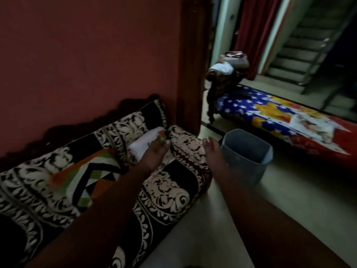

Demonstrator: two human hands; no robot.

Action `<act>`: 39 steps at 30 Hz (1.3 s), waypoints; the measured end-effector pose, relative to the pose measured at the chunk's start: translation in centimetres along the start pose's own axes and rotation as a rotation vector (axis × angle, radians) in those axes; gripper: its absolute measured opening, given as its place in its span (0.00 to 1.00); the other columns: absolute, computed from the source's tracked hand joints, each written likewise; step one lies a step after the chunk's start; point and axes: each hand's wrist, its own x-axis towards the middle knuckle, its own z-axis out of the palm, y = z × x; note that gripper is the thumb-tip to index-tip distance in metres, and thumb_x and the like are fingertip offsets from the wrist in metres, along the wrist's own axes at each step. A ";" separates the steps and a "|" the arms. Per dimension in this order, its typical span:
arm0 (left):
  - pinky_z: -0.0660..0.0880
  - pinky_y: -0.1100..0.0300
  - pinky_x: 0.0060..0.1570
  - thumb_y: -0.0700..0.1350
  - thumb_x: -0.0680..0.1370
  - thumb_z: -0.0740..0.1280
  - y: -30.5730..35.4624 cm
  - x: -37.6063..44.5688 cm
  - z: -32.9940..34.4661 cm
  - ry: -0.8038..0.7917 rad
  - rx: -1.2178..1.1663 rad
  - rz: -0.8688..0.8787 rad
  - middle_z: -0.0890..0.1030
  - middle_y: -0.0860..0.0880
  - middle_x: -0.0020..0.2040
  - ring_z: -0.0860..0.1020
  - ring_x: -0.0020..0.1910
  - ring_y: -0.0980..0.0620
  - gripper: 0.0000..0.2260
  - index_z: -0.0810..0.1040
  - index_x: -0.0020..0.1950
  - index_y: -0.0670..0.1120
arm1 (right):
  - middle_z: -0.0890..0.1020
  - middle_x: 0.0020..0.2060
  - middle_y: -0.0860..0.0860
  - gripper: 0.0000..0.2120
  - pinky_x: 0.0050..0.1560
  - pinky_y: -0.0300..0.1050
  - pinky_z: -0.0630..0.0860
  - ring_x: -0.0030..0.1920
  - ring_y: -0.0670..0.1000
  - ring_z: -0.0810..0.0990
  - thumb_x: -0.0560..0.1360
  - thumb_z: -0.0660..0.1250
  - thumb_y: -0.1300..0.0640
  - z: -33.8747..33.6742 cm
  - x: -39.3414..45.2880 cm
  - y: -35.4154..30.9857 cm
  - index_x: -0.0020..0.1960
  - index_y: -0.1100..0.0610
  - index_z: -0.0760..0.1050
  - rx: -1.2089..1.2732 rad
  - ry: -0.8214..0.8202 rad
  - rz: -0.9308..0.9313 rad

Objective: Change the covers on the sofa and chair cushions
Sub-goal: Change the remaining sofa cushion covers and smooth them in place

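Head view, left hand [157,151] fingers pinching white cloth [146,141] on brocade sofa [164,190], right hand [211,149] fingers straight, free.

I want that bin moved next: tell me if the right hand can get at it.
Probably yes: the right hand hovers open just left of the grey bin, with nothing between them.

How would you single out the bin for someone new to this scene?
Start at the patterned sofa along the red wall. The bin stands on the floor just past its far end, near the doorway. It is plain grey and open-topped, unlike the printed fabrics around it.
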 end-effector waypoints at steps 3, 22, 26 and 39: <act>0.57 0.53 0.78 0.69 0.76 0.65 3.1 2.4 6.8 -0.071 0.049 0.035 0.61 0.53 0.79 0.58 0.79 0.53 0.40 0.57 0.82 0.51 | 0.70 0.75 0.52 0.29 0.73 0.55 0.67 0.73 0.54 0.69 0.81 0.61 0.40 -7.7 0.9 0.6 0.77 0.52 0.64 0.039 0.132 0.015; 0.71 0.58 0.57 0.57 0.81 0.65 17.6 10.1 48.4 -0.489 0.014 0.108 0.62 0.45 0.80 0.66 0.76 0.45 0.34 0.54 0.83 0.52 | 0.69 0.75 0.50 0.32 0.72 0.53 0.68 0.72 0.50 0.70 0.77 0.65 0.35 -47.5 7.6 8.6 0.77 0.48 0.64 0.083 0.525 0.061; 0.71 0.45 0.70 0.65 0.75 0.65 18.3 14.4 52.9 -0.558 0.031 0.091 0.64 0.44 0.79 0.66 0.76 0.45 0.41 0.54 0.83 0.54 | 0.68 0.75 0.50 0.32 0.68 0.47 0.68 0.72 0.49 0.69 0.78 0.64 0.37 -51.0 10.6 10.6 0.77 0.49 0.63 0.066 0.557 0.099; 0.72 0.44 0.71 0.65 0.76 0.67 20.7 33.2 65.7 -0.724 0.125 0.151 0.65 0.45 0.79 0.68 0.75 0.47 0.39 0.57 0.82 0.51 | 0.70 0.74 0.53 0.32 0.72 0.49 0.67 0.73 0.51 0.69 0.77 0.65 0.39 -59.9 24.8 14.6 0.76 0.51 0.65 0.032 0.722 0.199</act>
